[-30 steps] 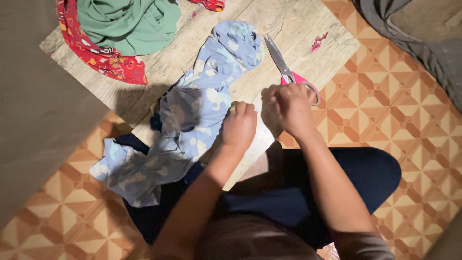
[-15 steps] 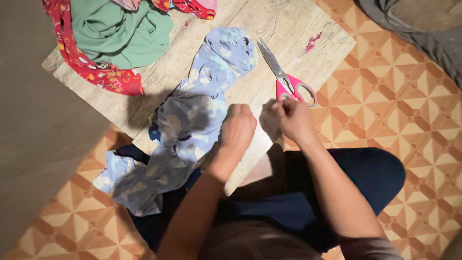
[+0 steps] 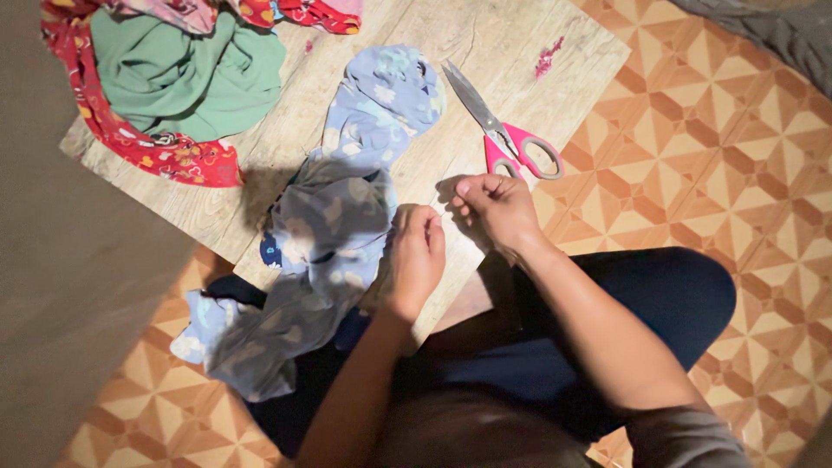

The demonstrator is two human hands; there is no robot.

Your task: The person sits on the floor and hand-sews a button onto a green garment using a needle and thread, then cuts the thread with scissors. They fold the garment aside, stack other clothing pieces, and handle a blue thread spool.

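A: Where is the long pale blue patterned cloth (image 3: 347,204) lying?
B: On the light wooden board (image 3: 511,35), its lower end trailing off the near edge onto the lap

A: And the hands?
B: The left hand (image 3: 414,260) is curled shut on the cloth's right edge; the right hand (image 3: 492,206), fingertips pressed together, sits just right of it — what it pinches I cannot tell

A: The pink-handled metal scissors (image 3: 503,134)?
B: Right of the cloth, untouched
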